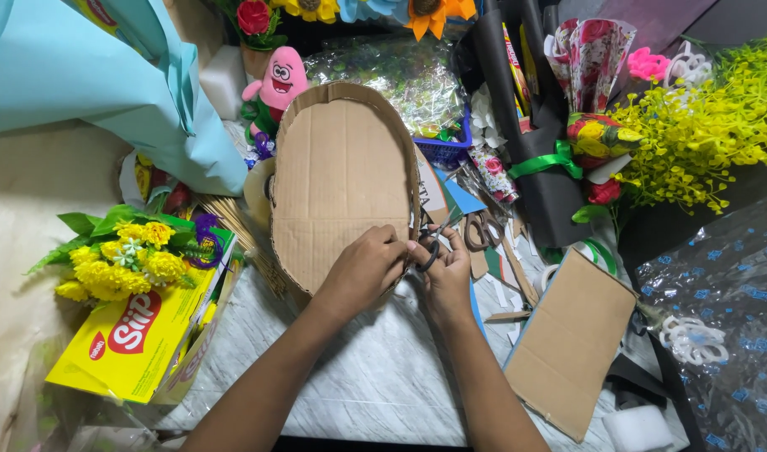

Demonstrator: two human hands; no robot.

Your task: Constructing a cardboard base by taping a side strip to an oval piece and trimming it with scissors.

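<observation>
Left hand (362, 272) pinches the oval cardboard tray (341, 180) rim to steady it, right hand (446, 272) fingers closed through scissors (429, 251) handles at that edge.

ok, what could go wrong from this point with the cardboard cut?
1. The left hand pinches the cardboard oval right beside the scissors in the right hand, so a finger could get nicked.
2. The oval stands tilted, held only at its lower edge; it may flex and the cut wander.
3. A second pair of scissors lies among scraps near the right hand, easy to snag.
</observation>
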